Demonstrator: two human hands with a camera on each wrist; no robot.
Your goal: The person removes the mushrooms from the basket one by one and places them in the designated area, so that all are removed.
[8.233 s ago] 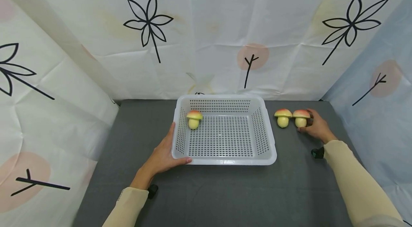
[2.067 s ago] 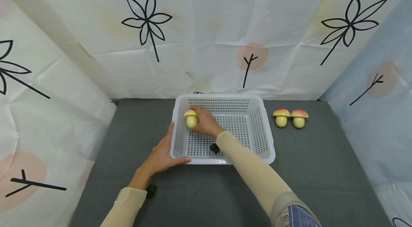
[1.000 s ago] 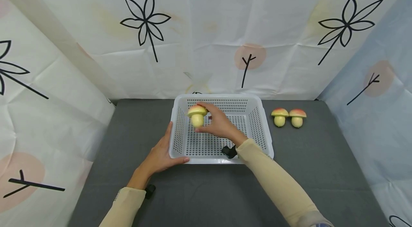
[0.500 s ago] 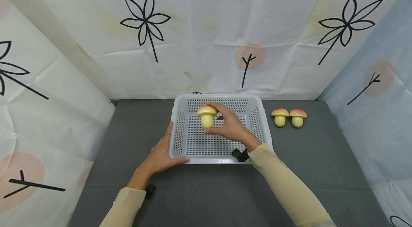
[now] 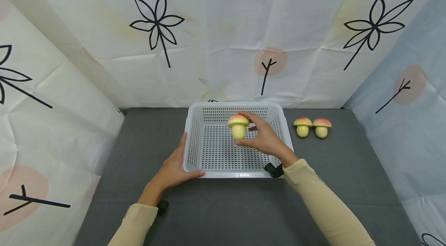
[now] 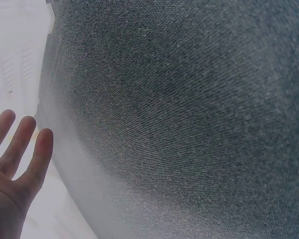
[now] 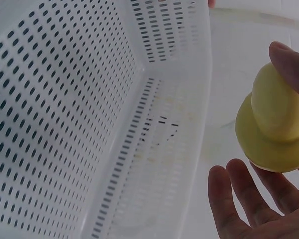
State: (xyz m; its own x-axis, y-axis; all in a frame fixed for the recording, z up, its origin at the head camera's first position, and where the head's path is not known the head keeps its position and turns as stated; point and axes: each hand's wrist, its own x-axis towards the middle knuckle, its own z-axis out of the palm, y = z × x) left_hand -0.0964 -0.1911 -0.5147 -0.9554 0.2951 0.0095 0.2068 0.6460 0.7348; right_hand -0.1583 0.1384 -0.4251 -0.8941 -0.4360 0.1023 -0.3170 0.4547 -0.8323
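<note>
A toy mushroom [image 5: 238, 131] with a red-yellow cap and pale stem is held up over the basket by my right hand [image 5: 263, 135], thumb below the stem and a finger on the cap. The right wrist view has the mushroom [image 7: 279, 104] between the thumb and fingers. My left hand [image 5: 174, 166] rests against the front left corner of the white perforated basket [image 5: 240, 175], fingers along its left side, thumb along the front rim. In the left wrist view, straight fingers [image 6: 37, 154] show beside the basket's pale side.
Two more toy mushrooms, one [image 5: 302, 126] beside the other [image 5: 322, 127], stand on the dark grey table [image 5: 223, 211] right of the basket. White cloth [image 5: 223, 44] printed with flowers hangs behind the table and at both sides.
My right hand released a mushroom at the right, then reached into the basket and lifted out the one inside. Lately it has carried it rightward. My left hand stays at the basket corner.
</note>
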